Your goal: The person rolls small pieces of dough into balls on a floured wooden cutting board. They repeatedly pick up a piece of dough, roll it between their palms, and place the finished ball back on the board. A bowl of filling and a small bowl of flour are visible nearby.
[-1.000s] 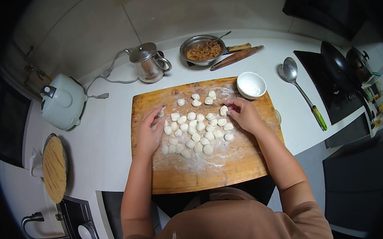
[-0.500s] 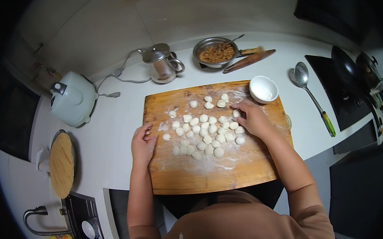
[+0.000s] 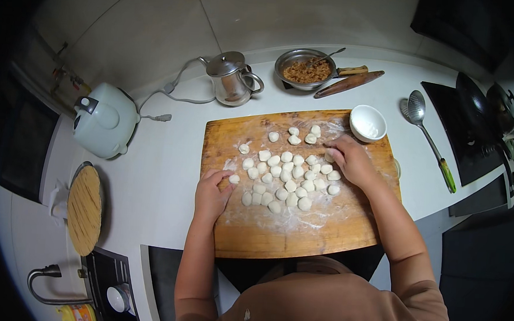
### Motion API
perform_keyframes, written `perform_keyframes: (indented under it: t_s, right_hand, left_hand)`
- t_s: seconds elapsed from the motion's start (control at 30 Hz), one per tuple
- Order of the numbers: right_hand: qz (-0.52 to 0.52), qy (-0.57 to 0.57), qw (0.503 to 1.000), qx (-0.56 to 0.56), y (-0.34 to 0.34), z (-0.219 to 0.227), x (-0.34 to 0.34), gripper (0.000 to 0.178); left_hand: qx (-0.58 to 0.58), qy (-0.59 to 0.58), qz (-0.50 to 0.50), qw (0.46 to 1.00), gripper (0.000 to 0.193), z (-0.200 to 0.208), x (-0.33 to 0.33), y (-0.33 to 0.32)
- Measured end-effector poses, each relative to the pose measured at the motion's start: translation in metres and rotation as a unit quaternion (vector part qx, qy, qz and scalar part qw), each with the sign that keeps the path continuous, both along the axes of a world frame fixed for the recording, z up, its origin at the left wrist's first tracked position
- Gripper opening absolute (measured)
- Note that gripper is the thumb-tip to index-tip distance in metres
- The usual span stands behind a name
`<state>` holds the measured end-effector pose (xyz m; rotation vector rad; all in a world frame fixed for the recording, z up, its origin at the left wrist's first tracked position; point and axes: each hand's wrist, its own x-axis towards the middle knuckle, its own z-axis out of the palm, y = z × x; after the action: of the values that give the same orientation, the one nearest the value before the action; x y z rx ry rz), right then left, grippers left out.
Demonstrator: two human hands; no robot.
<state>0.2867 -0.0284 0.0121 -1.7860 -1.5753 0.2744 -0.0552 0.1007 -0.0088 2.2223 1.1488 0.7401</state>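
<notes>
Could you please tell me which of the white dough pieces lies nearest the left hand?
The leftmost small, rounded white dough piece, right at the bare left hand; all the others lie farther from that hand.

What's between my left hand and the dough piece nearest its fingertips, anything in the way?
Nothing visible. The dough piece sits right at the left hand, near the wooden board's left edge; the other dough pieces lie farther right.
</notes>
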Motion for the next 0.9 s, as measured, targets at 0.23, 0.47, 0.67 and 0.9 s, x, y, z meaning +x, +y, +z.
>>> perform_keyframes:
  t_s: [0.23,0.47,0.67,0.9]
  right_hand:
    - [0.003,-0.027,1.0,-0.011,-0.007,0.001,0.006,0.02]
    - [0.136,0.02,0.989,0.055,0.0,0.023,-0.06,0.027]
    - [0.272,0.054,0.956,0.089,0.006,0.018,-0.126,0.022]
    - [0.299,0.061,0.951,0.054,-0.004,0.015,-0.138,0.008]
  left_hand:
    - [-0.007,0.004,-0.004,1.0,0.028,0.002,0.001,-0.001]
    - [-0.308,-0.26,-0.002,0.915,0.03,0.0,0.01,-0.014]
    - [-0.437,-0.311,-0.098,0.838,0.043,0.009,0.018,-0.049]
    - [-0.467,-0.247,-0.149,0.836,0.041,0.011,0.008,-0.06]
